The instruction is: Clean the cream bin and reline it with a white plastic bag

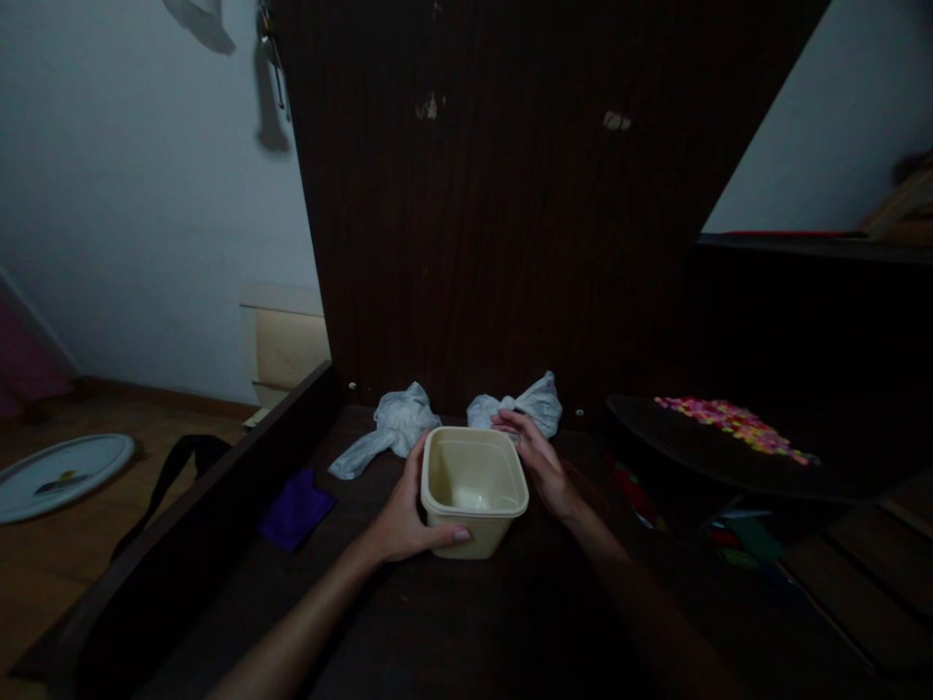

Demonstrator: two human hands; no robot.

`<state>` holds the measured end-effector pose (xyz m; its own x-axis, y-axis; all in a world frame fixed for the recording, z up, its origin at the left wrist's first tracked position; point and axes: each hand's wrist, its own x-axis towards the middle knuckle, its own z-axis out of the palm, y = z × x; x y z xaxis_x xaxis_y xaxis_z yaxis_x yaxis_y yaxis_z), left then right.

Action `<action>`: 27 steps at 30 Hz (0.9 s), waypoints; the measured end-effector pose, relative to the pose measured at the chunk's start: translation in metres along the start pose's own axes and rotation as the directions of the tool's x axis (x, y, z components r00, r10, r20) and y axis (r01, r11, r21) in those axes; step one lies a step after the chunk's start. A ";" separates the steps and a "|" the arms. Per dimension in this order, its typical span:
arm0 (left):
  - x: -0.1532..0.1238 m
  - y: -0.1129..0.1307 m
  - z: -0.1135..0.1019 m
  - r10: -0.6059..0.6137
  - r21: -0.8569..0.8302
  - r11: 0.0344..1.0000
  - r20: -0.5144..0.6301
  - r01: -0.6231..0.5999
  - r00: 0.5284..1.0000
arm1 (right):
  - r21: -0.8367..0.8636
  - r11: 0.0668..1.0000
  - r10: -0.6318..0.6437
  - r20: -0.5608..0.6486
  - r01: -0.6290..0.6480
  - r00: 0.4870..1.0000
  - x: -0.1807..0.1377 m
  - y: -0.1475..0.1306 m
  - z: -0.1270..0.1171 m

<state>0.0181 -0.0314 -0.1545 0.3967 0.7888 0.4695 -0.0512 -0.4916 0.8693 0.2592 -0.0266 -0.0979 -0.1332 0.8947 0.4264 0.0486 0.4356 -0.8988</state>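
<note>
1. Found at the centre of the dark desk (437,622): one cream container (490,533), upright, mouth up, lidless, with nothing visible inside.
2. Left hand (399,520): grip closed on the container, thumb pressed flat along the near wall, fingers wrapped round the left wall and mostly hidden behind it.
3. Right hand (543,467): grip loose and largely open, laid against the right wall, fingertips reaching the far right corner of the rim. Cannot tell how firmly pressed.
4. Key relation: container directly between the two hands and touching both. Roughly square in plan with rounded corners, so no marked long axis; vertical axis true. Left hand nearer the camera and low on the wall; right hand farther back and up at the rim.
5. Behind the container: left white bag (397,423), knotted, just beyond the left hand; right white bag (535,401) just behind the right fingertips, contact not determinable.
6. Elsewhere: purple cloth (295,510) on the desk, left of the left hand and apart from it; dark tray (692,452) carrying coloured pieces (733,420), well apart to the right; white plate (62,472) on the floor (44,564), far left.
7. Lighting poor; fine detail limited.
</note>
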 end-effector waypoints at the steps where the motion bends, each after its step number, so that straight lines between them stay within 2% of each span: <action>1: 0.000 0.000 0.000 -0.003 0.000 1.000 -0.004 0.003 1.000 | 0.029 0.999 -0.026 0.078 0.023 0.997 -0.004 -0.005 0.003; 3: 0.000 0.001 0.001 -0.009 -0.007 1.000 -0.016 0.009 1.000 | -0.001 0.998 -0.059 0.187 0.061 0.981 -0.008 -0.010 0.006; 8: -0.001 0.005 0.004 -0.015 -0.055 0.998 -0.023 0.014 1.000 | -0.305 0.932 -0.113 0.267 0.195 0.957 -0.004 -0.014 0.003; 12: 0.000 0.008 0.004 -0.035 -0.067 0.997 -0.011 0.034 0.999 | -0.494 0.844 0.035 0.439 0.208 0.898 0.010 -0.032 -0.004; 15: 0.001 0.009 0.003 -0.049 -0.049 0.998 -0.001 0.049 0.999 | -0.618 0.760 0.166 0.486 0.203 0.858 0.018 -0.048 -0.005; 18: 0.001 0.009 0.003 -0.057 -0.020 0.998 -0.005 0.057 0.998 | -0.648 0.728 0.197 0.510 0.223 0.838 0.023 -0.057 -0.005; 23: 0.000 0.009 0.001 -0.068 0.002 0.998 -0.013 0.068 0.998 | -0.614 0.745 0.172 0.554 0.260 0.814 0.028 -0.063 -0.004; 27: 0.002 0.009 -0.017 -0.037 0.092 0.995 0.093 0.029 0.995 | -0.605 0.755 0.178 0.561 0.253 0.809 0.029 -0.065 -0.004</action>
<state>0.0027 -0.0273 -0.1433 0.4816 0.7690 0.4203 0.0450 -0.5007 0.8644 0.2558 -0.0283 -0.0268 -0.6540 0.7456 0.1278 0.6015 0.6150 -0.5099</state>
